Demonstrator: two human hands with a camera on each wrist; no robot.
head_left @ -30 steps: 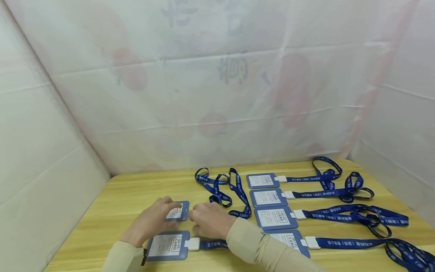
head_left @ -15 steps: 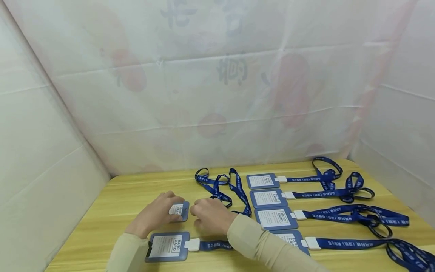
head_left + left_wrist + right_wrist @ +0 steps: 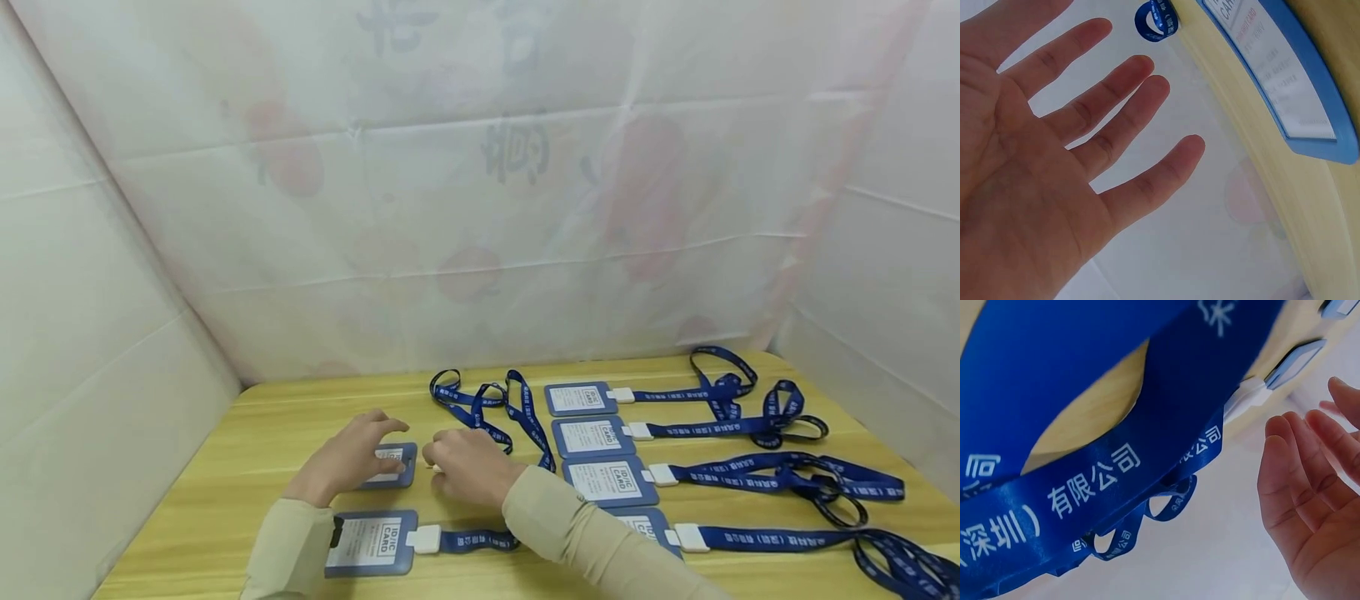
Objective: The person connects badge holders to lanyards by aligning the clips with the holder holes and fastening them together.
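Note:
My left hand (image 3: 341, 458) lies over the farther of two blue ID card holders (image 3: 409, 467) on the left of the table, its thumb on the card's face. In the left wrist view that hand's fingers (image 3: 1125, 134) stretch out, spread apart. Just right of the holder's slotted end, my right hand (image 3: 472, 467) has curled fingers around a small white clip (image 3: 437, 468), mostly hidden by them. From behind this hand a loose dark blue lanyard (image 3: 528, 417) winds toward the back. Blue lanyard strap (image 3: 1091, 481) with white lettering fills much of the right wrist view.
A nearer card holder (image 3: 367, 542), with a lanyard attached by a white clip (image 3: 427, 539), lies below my hands. To the right, several card holders (image 3: 609, 481) with lanyards (image 3: 780, 475) form a column. White sheeting (image 3: 450, 208) hangs behind the yellow wooden table (image 3: 247, 467).
My left index finger has lifted off the card face while the thumb stays on it. White shows at my right fingertips now. The right hand has shifted only slightly.

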